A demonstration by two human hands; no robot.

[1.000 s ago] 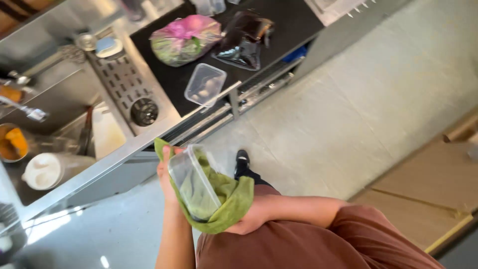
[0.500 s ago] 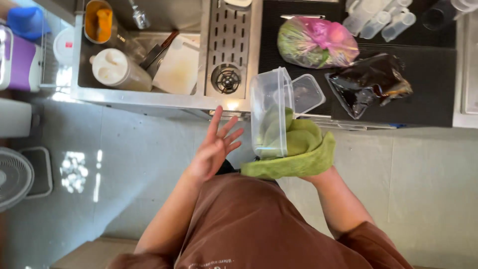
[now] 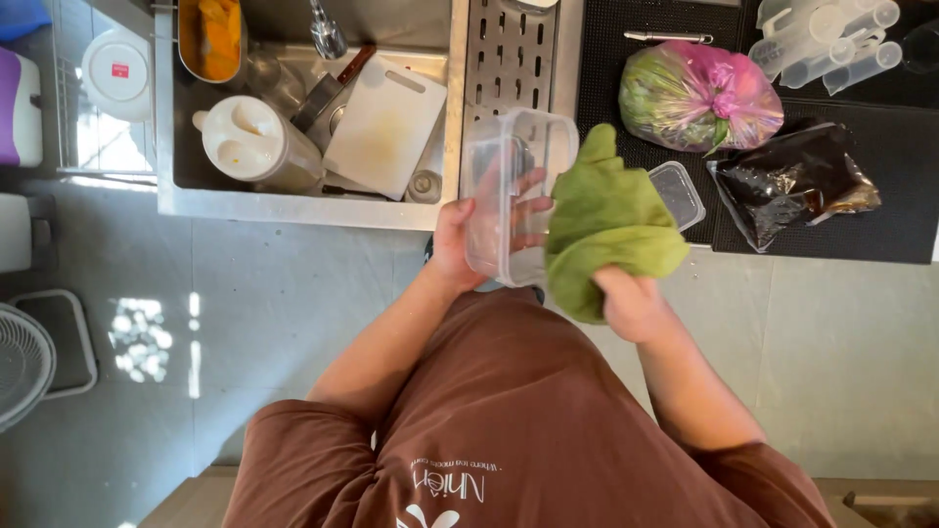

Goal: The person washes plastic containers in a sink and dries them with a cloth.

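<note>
My left hand (image 3: pixel 468 238) grips a clear plastic container (image 3: pixel 515 191), its fingers showing through the wall. My right hand (image 3: pixel 631 303) holds a green cloth (image 3: pixel 603 223) bunched against the container's open side. Both are held in front of my body, just off the edge of the steel sink (image 3: pixel 293 207) and the black counter mat (image 3: pixel 822 147). A clear lid (image 3: pixel 679 194) lies on the mat, partly hidden behind the cloth.
The sink holds a white cutting board (image 3: pixel 385 122), a knife, a white lidded jug (image 3: pixel 252 145) and an orange-filled tub (image 3: pixel 210 37). On the mat lie a pink bag of greens (image 3: pixel 696 96), a dark bag (image 3: pixel 794 183) and clear tubes (image 3: pixel 820 41). A fan (image 3: pixel 22 362) stands on the floor at left.
My left hand, open and free half a second ago, has taken hold of the container. The cloth has come from under the container to its side. The view has swung over the sink.
</note>
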